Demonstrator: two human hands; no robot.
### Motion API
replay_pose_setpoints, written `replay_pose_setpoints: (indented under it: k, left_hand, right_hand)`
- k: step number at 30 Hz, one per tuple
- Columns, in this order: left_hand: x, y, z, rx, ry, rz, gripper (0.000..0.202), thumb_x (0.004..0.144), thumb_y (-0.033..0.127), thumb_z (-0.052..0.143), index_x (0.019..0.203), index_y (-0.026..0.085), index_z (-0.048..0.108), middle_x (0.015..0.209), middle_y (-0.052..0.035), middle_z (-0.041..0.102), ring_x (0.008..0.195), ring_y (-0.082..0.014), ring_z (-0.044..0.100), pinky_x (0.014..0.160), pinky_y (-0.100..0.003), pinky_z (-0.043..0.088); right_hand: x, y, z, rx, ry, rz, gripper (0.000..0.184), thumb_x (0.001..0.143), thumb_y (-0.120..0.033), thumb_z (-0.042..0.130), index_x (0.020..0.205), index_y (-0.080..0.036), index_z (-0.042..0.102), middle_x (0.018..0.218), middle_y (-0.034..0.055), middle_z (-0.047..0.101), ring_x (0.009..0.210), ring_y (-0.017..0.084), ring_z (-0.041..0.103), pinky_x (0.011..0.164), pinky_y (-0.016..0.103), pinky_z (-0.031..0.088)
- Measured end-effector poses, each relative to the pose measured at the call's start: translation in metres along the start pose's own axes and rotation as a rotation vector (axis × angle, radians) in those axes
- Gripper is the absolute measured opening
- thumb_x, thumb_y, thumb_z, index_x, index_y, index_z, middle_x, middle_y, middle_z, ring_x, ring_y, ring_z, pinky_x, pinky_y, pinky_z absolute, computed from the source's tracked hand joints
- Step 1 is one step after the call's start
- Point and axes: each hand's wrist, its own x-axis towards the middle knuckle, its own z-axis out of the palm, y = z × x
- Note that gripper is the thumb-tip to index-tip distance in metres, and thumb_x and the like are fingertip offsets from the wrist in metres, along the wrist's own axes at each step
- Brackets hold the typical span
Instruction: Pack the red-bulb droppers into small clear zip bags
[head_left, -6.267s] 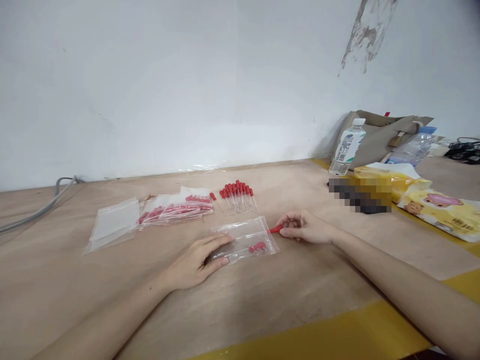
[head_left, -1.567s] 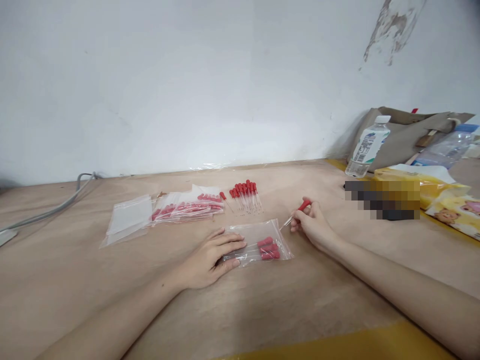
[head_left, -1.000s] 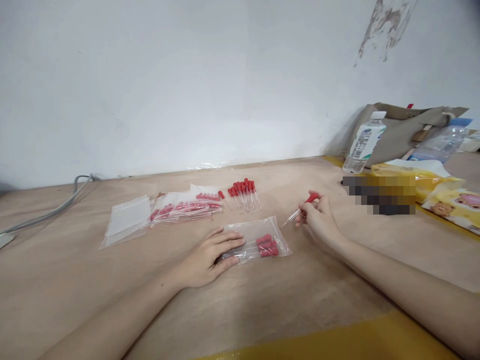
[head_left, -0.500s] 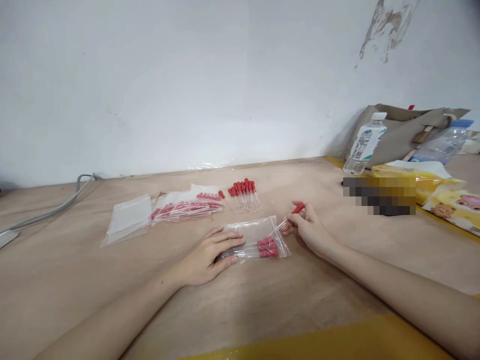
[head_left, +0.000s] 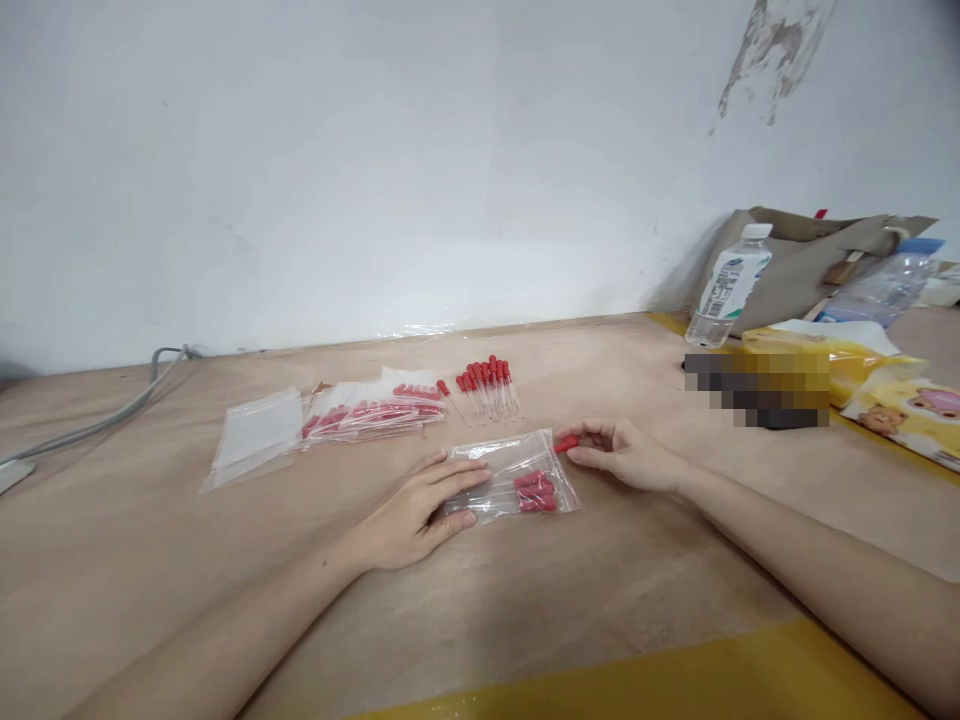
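My left hand (head_left: pixel 420 515) lies over the left end of a clear zip bag (head_left: pixel 499 460), its fingers apart and resting on the plastic. Inside the bag are several droppers with red rubber bulbs (head_left: pixel 535 492), bulbs toward the right and thin clear stems toward my left hand. At the bag's right end, my right hand (head_left: pixel 619 453) pinches another dropper by its red bulb (head_left: pixel 567 443). This dropper's stem reaches into the bag's mouth. Behind the bag, a bunch of loose red-bulbed droppers (head_left: pixel 487 380) lies on the table.
Filled bags (head_left: pixel 375 410) lie in an overlapping pile at the left, beside flat zip bags (head_left: pixel 255 435). A grey cable (head_left: pixel 127 412) runs along the far left. To the right are a water bottle (head_left: pixel 729 285), a grey bag (head_left: pixel 802 250) and a yellow package (head_left: pixel 911 410).
My right hand has moved left toward the bag, sliding the dropper's stem inside, so its bulb is now at the bag's mouth. My left hand has stayed in place.
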Motion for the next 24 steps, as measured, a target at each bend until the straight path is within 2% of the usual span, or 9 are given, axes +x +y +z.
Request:
replay_pose_setpoints:
  k: [3, 6, 8, 11, 15, 20, 22, 24]
  left_hand:
    - [-0.001, -0.001, 0.001, 0.014, -0.004, -0.022, 0.042, 0.091, 0.034, 0.043, 0.133, 0.028, 0.037, 0.137, -0.0025, 0.04, 0.127, -0.0216, 0.035, 0.108, -0.046, 0.022]
    - [-0.001, -0.002, 0.002, 0.017, 0.003, -0.018, 0.042, 0.091, 0.034, 0.043, 0.133, 0.029, 0.037, 0.137, -0.0028, 0.04, 0.127, -0.0219, 0.035, 0.107, -0.046, 0.024]
    - [-0.001, -0.001, 0.002, 0.015, 0.011, -0.006, 0.043, 0.091, 0.034, 0.043, 0.133, 0.029, 0.037, 0.137, -0.0028, 0.04, 0.126, -0.0219, 0.035, 0.107, -0.046, 0.024]
    - [-0.001, -0.001, 0.002, 0.015, 0.014, -0.008, 0.043, 0.091, 0.035, 0.044, 0.133, 0.029, 0.037, 0.137, -0.0032, 0.041, 0.125, -0.0222, 0.037, 0.107, -0.046, 0.023]
    - [-0.001, -0.001, 0.002, 0.022, 0.003, -0.015, 0.042, 0.091, 0.034, 0.043, 0.132, 0.027, 0.038, 0.137, -0.0036, 0.041, 0.125, -0.0218, 0.037, 0.108, -0.046, 0.022]
    - [-0.001, -0.002, 0.002, 0.02, 0.01, -0.008, 0.042, 0.091, 0.034, 0.043, 0.133, 0.029, 0.037, 0.137, -0.003, 0.041, 0.125, -0.022, 0.037, 0.108, -0.046, 0.022]
    - [-0.001, -0.002, 0.002, 0.018, 0.013, -0.008, 0.042, 0.091, 0.034, 0.043, 0.132, 0.029, 0.037, 0.137, -0.0028, 0.041, 0.125, -0.0221, 0.037, 0.108, -0.046, 0.022]
    - [0.0, -0.001, 0.001, 0.018, 0.013, -0.013, 0.042, 0.091, 0.034, 0.042, 0.132, 0.029, 0.037, 0.136, -0.0027, 0.041, 0.125, -0.0222, 0.037, 0.107, -0.046, 0.023]
  right_hand:
    - [0.001, 0.004, 0.003, -0.06, 0.0, -0.104, 0.03, 0.062, -0.03, 0.069, 0.085, -0.017, 0.056, 0.068, -0.003, 0.059, 0.062, 0.009, 0.053, 0.061, 0.023, 0.044]
    - [0.005, 0.01, 0.008, -0.2, 0.003, -0.142, 0.023, 0.065, -0.033, 0.067, 0.078, -0.016, 0.059, 0.058, -0.0043, 0.053, 0.054, 0.008, 0.046, 0.052, 0.021, 0.039]
    - [0.008, 0.013, 0.012, -0.313, 0.037, -0.194, 0.02, 0.066, -0.034, 0.066, 0.076, -0.016, 0.064, 0.062, -0.0014, 0.055, 0.058, 0.01, 0.048, 0.054, 0.023, 0.04]
    - [0.014, 0.017, 0.016, -0.402, 0.142, -0.271, 0.019, 0.067, -0.036, 0.065, 0.072, -0.018, 0.068, 0.076, 0.0029, 0.06, 0.073, 0.014, 0.053, 0.068, 0.028, 0.043]
    - [0.017, 0.018, 0.022, -0.39, 0.236, -0.209, 0.022, 0.065, -0.039, 0.066, 0.065, -0.016, 0.066, 0.073, 0.0031, 0.061, 0.067, 0.014, 0.054, 0.063, 0.028, 0.043]
    - [0.015, 0.016, 0.029, -0.267, 0.144, -0.171, 0.03, 0.071, -0.042, 0.06, 0.06, -0.015, 0.06, 0.066, 0.0021, 0.062, 0.06, 0.013, 0.054, 0.055, 0.025, 0.042]
    - [0.013, 0.013, 0.03, -0.223, 0.121, -0.153, 0.031, 0.072, -0.044, 0.057, 0.064, -0.015, 0.061, 0.066, 0.0022, 0.064, 0.059, 0.013, 0.055, 0.054, 0.025, 0.042]
    - [0.012, 0.01, 0.029, -0.192, 0.048, -0.154, 0.029, 0.073, -0.043, 0.057, 0.074, -0.015, 0.065, 0.073, 0.003, 0.067, 0.066, 0.015, 0.059, 0.061, 0.027, 0.046]
